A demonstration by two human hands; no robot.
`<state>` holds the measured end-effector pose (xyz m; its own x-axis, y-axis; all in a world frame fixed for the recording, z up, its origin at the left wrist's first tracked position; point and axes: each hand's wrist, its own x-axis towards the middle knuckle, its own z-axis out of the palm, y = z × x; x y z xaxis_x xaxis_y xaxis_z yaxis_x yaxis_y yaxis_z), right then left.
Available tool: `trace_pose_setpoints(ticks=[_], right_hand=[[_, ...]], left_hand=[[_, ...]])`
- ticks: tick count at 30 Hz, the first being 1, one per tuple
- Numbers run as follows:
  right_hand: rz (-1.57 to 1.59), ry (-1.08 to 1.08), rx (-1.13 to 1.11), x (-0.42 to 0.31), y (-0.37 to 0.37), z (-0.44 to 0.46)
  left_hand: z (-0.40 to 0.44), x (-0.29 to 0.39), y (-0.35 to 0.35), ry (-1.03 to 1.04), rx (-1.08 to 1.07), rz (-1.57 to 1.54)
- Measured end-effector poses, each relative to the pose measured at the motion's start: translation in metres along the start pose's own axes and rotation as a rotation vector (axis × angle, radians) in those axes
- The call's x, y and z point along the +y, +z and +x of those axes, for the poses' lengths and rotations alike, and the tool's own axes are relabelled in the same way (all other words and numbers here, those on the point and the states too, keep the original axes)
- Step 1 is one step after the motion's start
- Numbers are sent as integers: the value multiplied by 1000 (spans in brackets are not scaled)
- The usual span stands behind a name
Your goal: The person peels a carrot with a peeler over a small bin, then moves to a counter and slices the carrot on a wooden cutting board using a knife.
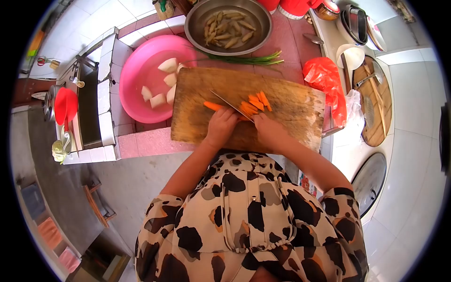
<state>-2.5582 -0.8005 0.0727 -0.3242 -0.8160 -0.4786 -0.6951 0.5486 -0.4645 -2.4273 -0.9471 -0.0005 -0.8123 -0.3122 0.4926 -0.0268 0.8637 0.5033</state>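
Observation:
A wooden cutting board (pixel 197 89) lies in front of me on the pink tiled counter. My left hand (pixel 222 124) is closed on a carrot (pixel 213 105), whose orange end sticks out past the fingers to the left. Close beside it, my right hand (pixel 269 131) is wrapped round the handle end of a knife (pixel 228 102). The thin blade points up and to the left, just beside the left fingertips. Cut carrot pieces (pixel 256 102) lie on the board to the right of the blade. The handle is hidden under the right hand.
Behind the board stand a metal bowl (pixel 189 28) of shrimp-like food in water and green stalks (pixel 263 59). White chunks lie in a pink basin (pixel 134 77) at the left. A red plastic bag (pixel 326 82) is by the board's right edge. Farther right is a round wooden board (pixel 376 127).

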Motion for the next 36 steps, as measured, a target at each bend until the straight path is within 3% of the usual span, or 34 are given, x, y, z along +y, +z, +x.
trace_pose_setpoints(ticks=[5, 8, 11, 14, 17, 20, 23, 26, 29, 32, 36], right_hand=[[9, 3, 83, 14, 11, 0], [-136, -47, 8, 5, 0, -18], [-100, 96, -46, -14, 4, -3], [-43, 43, 96, -6, 26, 14], [39, 119, 23, -4, 7, 2], [-103, -39, 56, 5, 7, -18], [-42, 120, -62, -9, 11, -5], [-4, 74, 63, -2, 25, 9], [52, 92, 12, -3, 4, -2], [-13, -72, 76, 12, 10, -20], [0, 23, -4, -7, 14, -2]], left_hand=[[-8, -9, -3, 24, -30, -51], [-5, -10, -1, 37, 4, -56], [-4, -10, 1, 60, 18, -42], [-4, -13, -4, 81, -14, -54], [-7, -13, -7, 84, -46, -98], [-8, -14, -3, 66, -27, -108], [-7, -12, 2, 49, -12, -109], [-13, -14, -1, 41, -33, -61], [-9, -11, -5, 76, -8, -49], [-9, -10, -3, 73, 5, -56], [-4, -6, -8, 71, -23, -64]])
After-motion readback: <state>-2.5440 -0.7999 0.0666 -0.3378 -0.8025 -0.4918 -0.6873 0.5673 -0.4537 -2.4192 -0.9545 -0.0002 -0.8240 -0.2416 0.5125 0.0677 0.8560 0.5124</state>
